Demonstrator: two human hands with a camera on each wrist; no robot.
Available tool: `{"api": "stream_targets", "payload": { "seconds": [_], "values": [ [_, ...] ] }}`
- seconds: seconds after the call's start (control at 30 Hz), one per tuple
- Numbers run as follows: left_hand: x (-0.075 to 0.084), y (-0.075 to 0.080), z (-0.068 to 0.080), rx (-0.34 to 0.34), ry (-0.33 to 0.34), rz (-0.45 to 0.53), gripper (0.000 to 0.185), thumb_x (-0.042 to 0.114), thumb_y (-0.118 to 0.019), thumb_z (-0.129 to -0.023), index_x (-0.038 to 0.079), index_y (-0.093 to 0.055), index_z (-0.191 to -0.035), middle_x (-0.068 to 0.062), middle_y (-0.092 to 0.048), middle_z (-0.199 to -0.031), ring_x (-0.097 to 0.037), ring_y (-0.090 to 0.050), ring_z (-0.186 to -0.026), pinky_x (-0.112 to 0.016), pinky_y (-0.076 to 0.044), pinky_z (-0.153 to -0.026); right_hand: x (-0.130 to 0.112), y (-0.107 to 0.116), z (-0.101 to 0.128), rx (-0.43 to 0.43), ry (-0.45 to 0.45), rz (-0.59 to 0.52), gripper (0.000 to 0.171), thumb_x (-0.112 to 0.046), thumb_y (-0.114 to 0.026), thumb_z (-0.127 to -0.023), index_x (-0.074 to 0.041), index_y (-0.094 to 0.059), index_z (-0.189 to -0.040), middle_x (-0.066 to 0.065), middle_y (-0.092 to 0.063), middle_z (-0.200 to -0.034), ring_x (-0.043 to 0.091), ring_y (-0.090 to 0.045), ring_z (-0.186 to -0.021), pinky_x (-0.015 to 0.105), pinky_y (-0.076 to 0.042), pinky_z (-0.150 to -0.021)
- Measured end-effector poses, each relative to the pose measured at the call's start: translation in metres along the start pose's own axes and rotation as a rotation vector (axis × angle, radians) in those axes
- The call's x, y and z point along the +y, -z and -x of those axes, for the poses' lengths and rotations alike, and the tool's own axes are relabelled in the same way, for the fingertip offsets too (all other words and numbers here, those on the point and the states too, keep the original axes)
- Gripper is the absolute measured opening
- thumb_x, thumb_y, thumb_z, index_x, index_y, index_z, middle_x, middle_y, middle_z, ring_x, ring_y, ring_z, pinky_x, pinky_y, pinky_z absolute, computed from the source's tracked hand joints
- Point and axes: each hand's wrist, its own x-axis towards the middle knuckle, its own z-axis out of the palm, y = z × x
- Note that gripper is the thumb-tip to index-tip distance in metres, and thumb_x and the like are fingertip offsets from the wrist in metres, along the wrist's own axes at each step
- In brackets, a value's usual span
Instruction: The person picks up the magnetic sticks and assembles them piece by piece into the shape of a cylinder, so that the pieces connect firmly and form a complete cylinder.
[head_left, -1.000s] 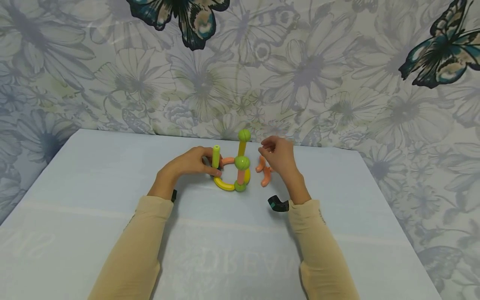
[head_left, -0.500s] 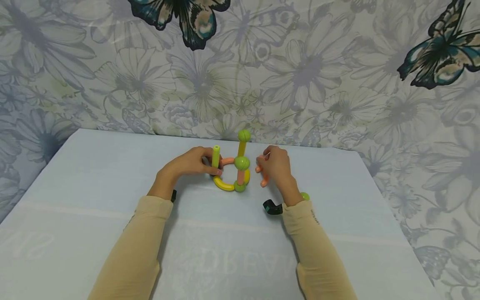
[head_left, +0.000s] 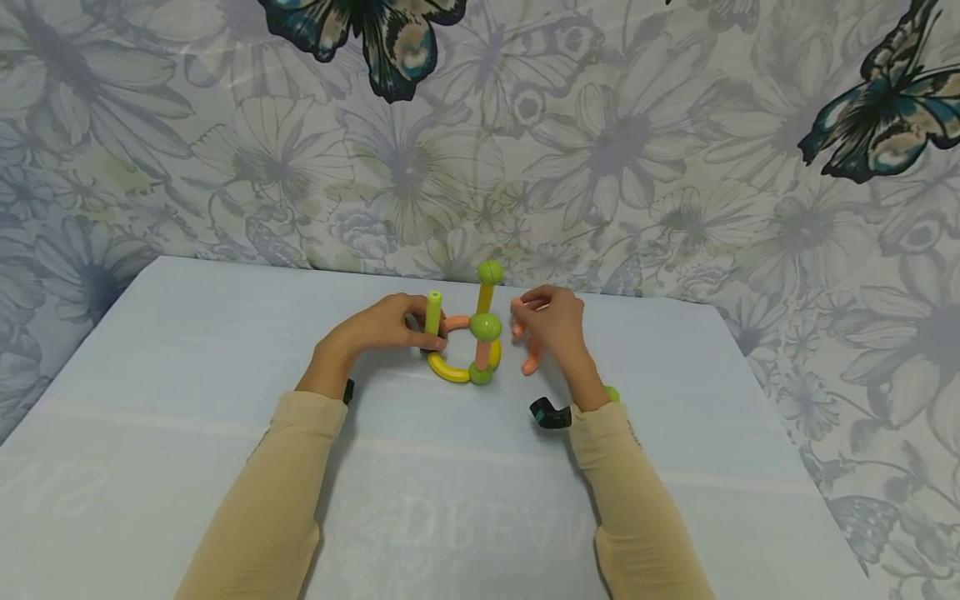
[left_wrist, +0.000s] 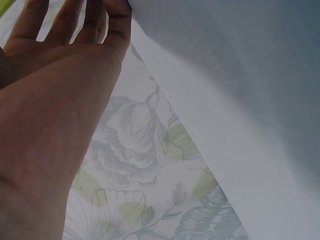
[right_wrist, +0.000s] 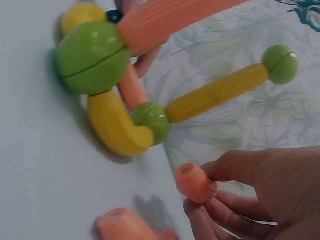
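A ball-and-rod building toy stands on the table: a ring of curved yellow rods (head_left: 450, 369) and orange rods (head_left: 456, 322) with green balls. Upright sticks rise from it, one lime (head_left: 433, 312), one orange (right_wrist: 170, 22), one yellow (right_wrist: 217, 94), the last two topped by green balls (head_left: 486, 327) in the head view. My left hand (head_left: 386, 322) holds the left side of the toy around the lime stick's base. To its right, my right hand (head_left: 558, 323) pinches a short orange rod (right_wrist: 194, 183) between thumb and fingers, its hollow-looking end facing the toy.
Loose orange curved rods (head_left: 532, 358) lie under my right hand. A green ball (head_left: 612, 393) shows partly behind the right wrist. A black wrist camera (head_left: 549, 414) sticks out from that wrist. Behind the white table (head_left: 225, 333) rises a flowered wall covering.
My right hand has come down to the loose orange rods and lifted one slightly, between its fingertips. The left hand and the toy have stayed in place.
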Motion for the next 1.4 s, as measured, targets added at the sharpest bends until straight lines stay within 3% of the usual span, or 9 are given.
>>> {"api": "stream_targets", "payload": {
  "seconds": [0.13, 0.27, 0.37, 0.53, 0.87, 1.17, 1.4],
  "values": [
    [0.002, 0.0, 0.002, 0.004, 0.038, 0.014, 0.025, 0.033, -0.087, -0.089, 0.02, -0.078, -0.108, 0.005, -0.076, -0.1, -0.021, -0.062, -0.099, -0.039, -0.045, -0.093, -0.004, 0.011, -0.001, -0.066, -0.042, -0.091, 0.026, -0.03, -0.082, -0.09, -0.01, -0.079, -0.107, 0.009, -0.072, -0.099, 0.025, -0.067, -0.093, 0.036, -0.052, -0.078],
    [0.003, 0.0, 0.003, 0.002, 0.057, 0.019, 0.025, 0.035, -0.086, -0.089, 0.02, -0.078, -0.108, 0.005, -0.077, -0.101, -0.02, -0.061, -0.1, -0.039, -0.044, -0.094, -0.015, 0.026, 0.001, -0.138, -0.084, -0.254, 0.034, -0.031, -0.082, -0.091, -0.008, -0.076, -0.116, 0.008, -0.067, -0.103, 0.024, -0.072, -0.093, 0.037, -0.052, -0.088],
    [0.004, 0.001, 0.003, 0.006, 0.051, 0.018, 0.028, 0.034, -0.087, -0.088, 0.019, -0.078, -0.11, 0.005, -0.077, -0.1, -0.021, -0.06, -0.098, -0.039, -0.044, -0.092, -0.026, 0.036, 0.004, -0.173, -0.074, -0.365, 0.038, -0.03, -0.081, -0.092, -0.006, -0.072, -0.12, 0.009, -0.068, -0.105, 0.026, -0.077, -0.091, 0.039, -0.055, -0.096],
    [0.004, 0.001, 0.002, 0.005, 0.043, 0.009, 0.029, 0.033, -0.087, -0.089, 0.019, -0.078, -0.112, 0.005, -0.076, -0.101, -0.021, -0.062, -0.099, -0.039, -0.045, -0.093, -0.041, 0.047, 0.01, -0.209, -0.027, -0.468, 0.039, -0.028, -0.08, -0.094, -0.003, -0.07, -0.123, 0.009, -0.07, -0.105, 0.027, -0.077, -0.092, 0.04, -0.059, -0.094],
    [0.004, 0.0, 0.002, 0.01, 0.038, 0.006, 0.025, 0.032, -0.086, -0.089, 0.022, -0.078, -0.11, 0.005, -0.076, -0.101, -0.021, -0.059, -0.099, -0.039, -0.044, -0.093, -0.058, 0.044, 0.019, -0.233, -0.008, -0.486, 0.036, -0.024, -0.082, -0.093, -0.004, -0.07, -0.12, 0.007, -0.069, -0.098, 0.022, -0.075, -0.081, 0.039, -0.056, -0.093],
    [0.003, 0.0, 0.001, 0.0, 0.029, 0.001, 0.022, 0.033, -0.086, -0.09, 0.022, -0.078, -0.108, 0.005, -0.076, -0.101, -0.02, -0.059, -0.097, -0.039, -0.044, -0.092, -0.063, 0.04, 0.022, -0.271, 0.001, -0.517, 0.033, -0.017, -0.078, -0.096, 0.002, -0.068, -0.121, 0.01, -0.066, -0.098, 0.022, -0.074, -0.08, 0.036, -0.062, -0.086],
    [0.003, 0.001, 0.002, 0.004, 0.05, -0.015, 0.022, 0.037, -0.086, -0.09, 0.023, -0.077, -0.104, 0.006, -0.075, -0.101, -0.02, -0.058, -0.096, -0.039, -0.043, -0.09, -0.064, 0.037, 0.021, -0.316, 0.003, -0.523, 0.034, -0.019, -0.078, -0.096, 0.003, -0.068, -0.12, 0.009, -0.066, -0.097, 0.023, -0.073, -0.087, 0.038, -0.062, -0.089]
  ]
}}
